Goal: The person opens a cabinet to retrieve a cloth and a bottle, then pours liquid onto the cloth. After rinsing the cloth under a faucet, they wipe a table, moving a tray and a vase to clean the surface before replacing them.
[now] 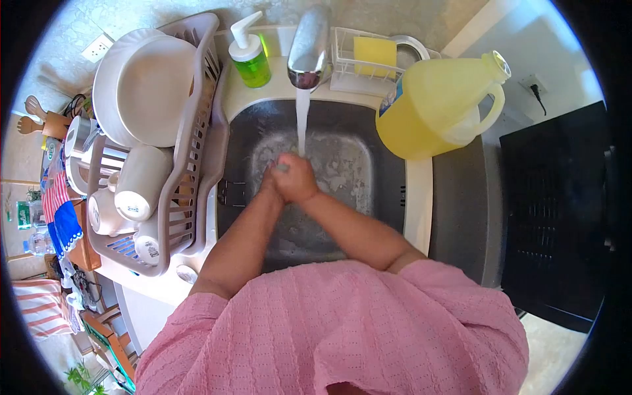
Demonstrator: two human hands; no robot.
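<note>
My right hand [299, 179] is closed and pressed against my left hand [272, 179], over the dark sink [309, 227]. Water [302, 118] runs from the faucet [309, 49] and falls at my hands. A small greyish patch [283, 168] shows between them; whether it is an object or wet skin I cannot make out. The fingers of my left hand are mostly hidden behind the right one. Wet suds [342, 164] spread over the sink bottom beyond my hands.
On the left, a dish rack [186, 158] holds plates [158, 92] and mugs [143, 184]. Behind the sink stand a green soap pump bottle [251, 62] and a wire caddy with a yellow sponge [375, 56]. A large yellow jug [428, 108] stands at the right edge.
</note>
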